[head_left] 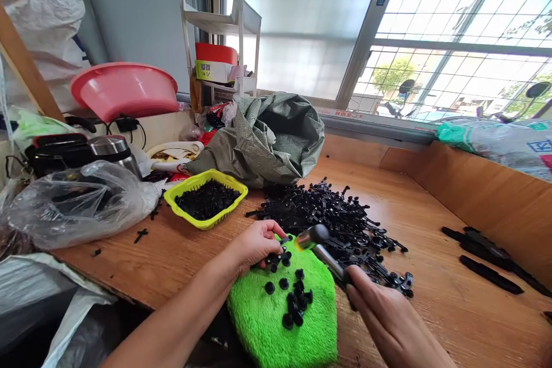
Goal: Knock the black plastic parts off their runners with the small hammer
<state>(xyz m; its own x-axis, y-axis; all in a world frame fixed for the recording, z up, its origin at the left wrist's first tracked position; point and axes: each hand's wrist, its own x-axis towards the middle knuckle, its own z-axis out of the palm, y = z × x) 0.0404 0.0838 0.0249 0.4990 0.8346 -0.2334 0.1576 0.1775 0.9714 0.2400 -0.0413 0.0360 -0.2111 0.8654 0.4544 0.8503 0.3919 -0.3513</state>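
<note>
My left hand (259, 244) is closed with its fingertips on a small black plastic part (274, 259) at the top of a bright green towel (245, 305). In my right hand (383, 305) is a mallet (331, 261), gripped by its dark handle. Its head, black at one end and yellowish at the other, hangs just right of the left fingertips, slightly blurred. Several round black plastic caps (297, 302) lie loose on the towel below both hands. Behind the mallet spreads a large heap of black plastic parts (319, 207) on the wooden table.
A yellow basket (172, 207) of small black pieces stands left of the heap. Behind it slumps a grey-green woven sack (276, 138). Clear plastic bags (81, 201) and a pink basin (125, 89) sit at left. Long black items (491, 273) lie near the right wooden board (495, 201).
</note>
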